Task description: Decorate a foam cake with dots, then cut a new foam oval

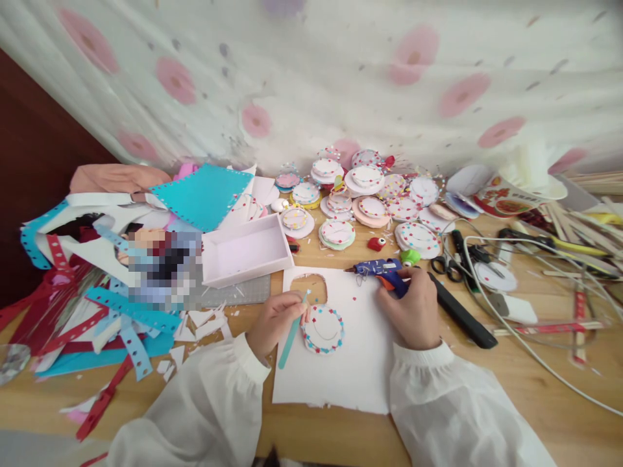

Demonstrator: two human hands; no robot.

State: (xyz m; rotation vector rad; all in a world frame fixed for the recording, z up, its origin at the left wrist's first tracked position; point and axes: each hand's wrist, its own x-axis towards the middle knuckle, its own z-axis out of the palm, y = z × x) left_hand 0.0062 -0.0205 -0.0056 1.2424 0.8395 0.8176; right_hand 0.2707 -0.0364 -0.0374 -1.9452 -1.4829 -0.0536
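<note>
My left hand (278,319) is closed in a pinch on teal tweezers (291,340), whose tip points away from me. A tiny pale blue piece appears at that tip. Right of the tweezers, a white paper disc (322,329) edged with red and blue dots lies on a white sheet (363,363). My right hand (413,308) is wrapped round the handle of a blue glue gun (377,267), its nozzle pointing left over the sheet's far edge. Behind the disc is a brown-edged rounded shape (311,288) on the sheet.
Several dotted paper discs (338,233) are stacked along the back. A white box (248,250) and punched paper scraps (131,311) crowd the left. To the right lie a black bar (462,311), scissors (448,267), a looping white cable (525,355) and wooden sticks.
</note>
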